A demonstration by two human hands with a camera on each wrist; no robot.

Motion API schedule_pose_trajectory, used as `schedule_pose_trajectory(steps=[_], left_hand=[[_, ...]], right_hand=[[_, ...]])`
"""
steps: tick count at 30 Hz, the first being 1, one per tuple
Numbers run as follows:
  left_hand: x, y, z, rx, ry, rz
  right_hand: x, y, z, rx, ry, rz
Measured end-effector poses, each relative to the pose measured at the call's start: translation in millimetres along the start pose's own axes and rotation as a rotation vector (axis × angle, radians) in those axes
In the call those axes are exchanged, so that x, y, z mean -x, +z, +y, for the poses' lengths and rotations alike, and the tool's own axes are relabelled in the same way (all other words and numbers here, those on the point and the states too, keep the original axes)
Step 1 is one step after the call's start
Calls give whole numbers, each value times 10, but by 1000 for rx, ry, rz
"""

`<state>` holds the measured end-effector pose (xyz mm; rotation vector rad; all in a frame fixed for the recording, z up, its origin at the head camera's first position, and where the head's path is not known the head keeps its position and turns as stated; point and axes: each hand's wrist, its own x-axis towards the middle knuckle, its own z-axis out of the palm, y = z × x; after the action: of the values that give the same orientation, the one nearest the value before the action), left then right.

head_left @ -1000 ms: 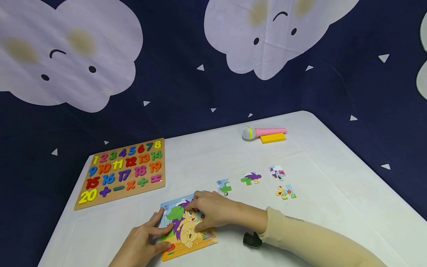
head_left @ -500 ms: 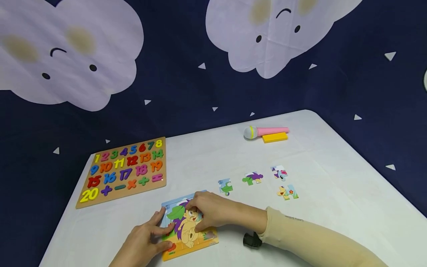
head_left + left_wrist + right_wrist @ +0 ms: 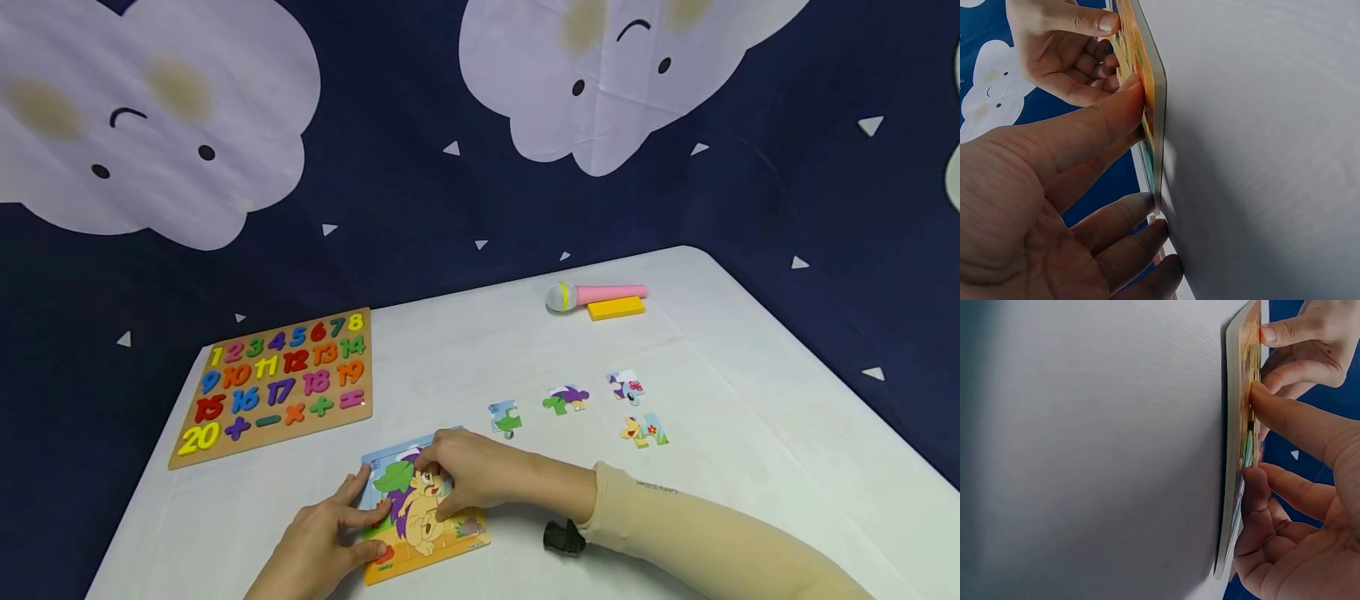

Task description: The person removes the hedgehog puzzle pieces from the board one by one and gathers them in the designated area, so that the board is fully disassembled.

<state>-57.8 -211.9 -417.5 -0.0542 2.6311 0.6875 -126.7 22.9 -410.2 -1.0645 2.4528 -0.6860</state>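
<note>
A jigsaw puzzle board with a cartoon hedgehog picture lies flat on the table, in front of the person. The left hand rests at its left side, thumb and index finger on the picture and other fingers along the edge. Over the upper right part is the right hand, its thumb and curled fingers pinching at a puzzle piece in the middle of the picture. In the right wrist view, the right thumb and fingertips touch the board's face. The right palm hides part of the picture.
Several loose puzzle pieces lie beyond the board, including a leaf piece and a flower piece. A wooden number board lies left. A toy microphone and yellow block lie at the back. A black object is beside the right sleeve.
</note>
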Motion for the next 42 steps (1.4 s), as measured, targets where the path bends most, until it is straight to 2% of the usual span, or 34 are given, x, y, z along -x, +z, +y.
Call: schedule_pose_trajectory(steps=[9, 22, 31, 42], left_hand=[[6, 0, 6, -2, 4, 7], [4, 8, 9, -2, 0, 4], [0, -6, 29, -8, -3, 8], [3, 3, 15, 14, -7, 6]], right_hand=[[-47, -13, 21, -85, -2, -1], [-29, -1, 34, -83, -11, 25], [4, -9, -1, -14, -20, 71], [76, -61, 82, -62, 14, 83]])
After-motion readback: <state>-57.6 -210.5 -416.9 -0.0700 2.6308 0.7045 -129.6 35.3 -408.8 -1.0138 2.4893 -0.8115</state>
